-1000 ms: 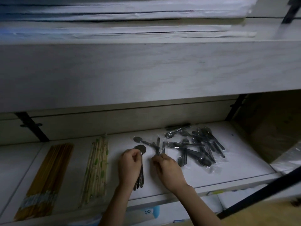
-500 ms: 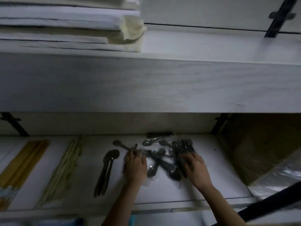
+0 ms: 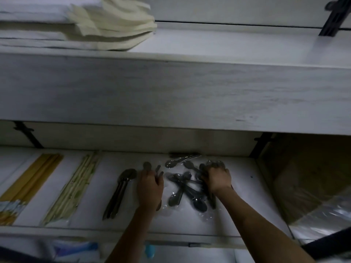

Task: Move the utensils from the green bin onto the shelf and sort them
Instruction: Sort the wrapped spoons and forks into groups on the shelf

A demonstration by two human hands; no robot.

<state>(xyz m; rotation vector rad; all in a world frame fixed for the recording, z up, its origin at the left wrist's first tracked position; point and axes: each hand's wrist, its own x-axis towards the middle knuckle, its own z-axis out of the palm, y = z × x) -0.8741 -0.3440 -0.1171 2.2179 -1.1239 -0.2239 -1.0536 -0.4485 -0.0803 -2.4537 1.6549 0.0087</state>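
On the white shelf lies a loose heap of metal spoons in clear wrappers. My right hand rests on the heap's right side with its fingers curled around several wrapped spoons. My left hand lies to the left of the heap, fingers closed around a few spoons whose bowls stick out past the fingertips. A neat bundle of spoons lies left of that hand. Further left are pale wrapped chopsticks and brown chopsticks. The green bin is out of view.
The upper shelf board overhangs the working shelf and carries folded white and cream cloths. A brown cardboard box with plastic film stands at the right. Black brackets flank the shelf back.
The left hand let go of the neat spoon bundle and moved right to the loose spoons. The right hand shifted right onto the heap and closed on it. The camera tilted upward.
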